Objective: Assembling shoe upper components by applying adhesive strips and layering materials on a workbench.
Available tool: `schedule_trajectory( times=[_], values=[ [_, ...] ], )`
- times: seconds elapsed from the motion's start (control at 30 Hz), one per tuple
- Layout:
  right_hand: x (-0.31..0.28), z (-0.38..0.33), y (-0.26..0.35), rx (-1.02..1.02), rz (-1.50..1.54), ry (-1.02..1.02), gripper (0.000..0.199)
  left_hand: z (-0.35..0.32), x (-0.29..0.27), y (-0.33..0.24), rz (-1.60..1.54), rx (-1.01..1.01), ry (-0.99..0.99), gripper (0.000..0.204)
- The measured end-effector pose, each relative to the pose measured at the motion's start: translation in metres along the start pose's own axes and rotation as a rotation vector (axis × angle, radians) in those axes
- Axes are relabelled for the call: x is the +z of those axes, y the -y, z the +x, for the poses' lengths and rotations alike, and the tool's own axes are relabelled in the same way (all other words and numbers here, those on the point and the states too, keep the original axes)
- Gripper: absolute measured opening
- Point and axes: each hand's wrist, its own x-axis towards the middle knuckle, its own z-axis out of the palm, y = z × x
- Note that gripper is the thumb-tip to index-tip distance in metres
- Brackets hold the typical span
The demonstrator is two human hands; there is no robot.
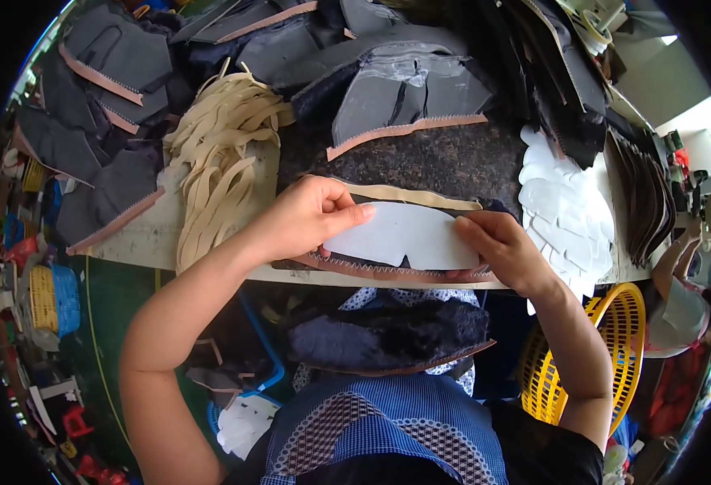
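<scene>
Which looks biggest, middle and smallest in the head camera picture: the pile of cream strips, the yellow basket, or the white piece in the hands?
1. Pile of cream strips.
2. Yellow basket, partly hidden by the arm and apparently lower down, so less sure.
3. White piece, pinched by the left hand and right hand.

Between my hands I have a plain white cut-out piece [404,236] lying on a dark panel [388,267] trimmed with a pinkish-brown zigzag edge. Along the desk's far edge sit dark grey pieces [408,97] with the same salmon zigzag trim, a cream-beige heap of strips [218,145] toward its left side, and a white stack [561,206] at its right edge. On my lap is dark navy fleece [388,331] over my blue-and-white checked apron [388,436], beside a yellow basket [614,323].
</scene>
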Motion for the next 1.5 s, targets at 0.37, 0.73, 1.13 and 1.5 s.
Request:
schedule_trajectory(
  times=[0.37, 0.73, 1.13, 1.5],
  values=[
    [0.002, 0.007, 0.023, 0.022, -0.538, -0.080, 0.035, -0.001, -0.011, -0.029, 0.634, -0.003, -0.043, 0.037],
    [0.065, -0.010, 0.023, -0.570, -0.677, -0.466, 0.068, -0.026, 0.053, 0.001, 0.764, 0.718, -0.298, 0.097],
    [0.069, 0.007, 0.015, -0.642, -0.651, -0.743, 0.035, 0.009, 0.064, -0.016, 0.978, 0.831, -0.773, 0.041],
    [0.037, 0.006, -0.012, -1.122, -1.035, -0.399, 0.028, 0.008, 0.027, -0.026, 1.034, 1.067, 0.103, 0.007]
  ],
)
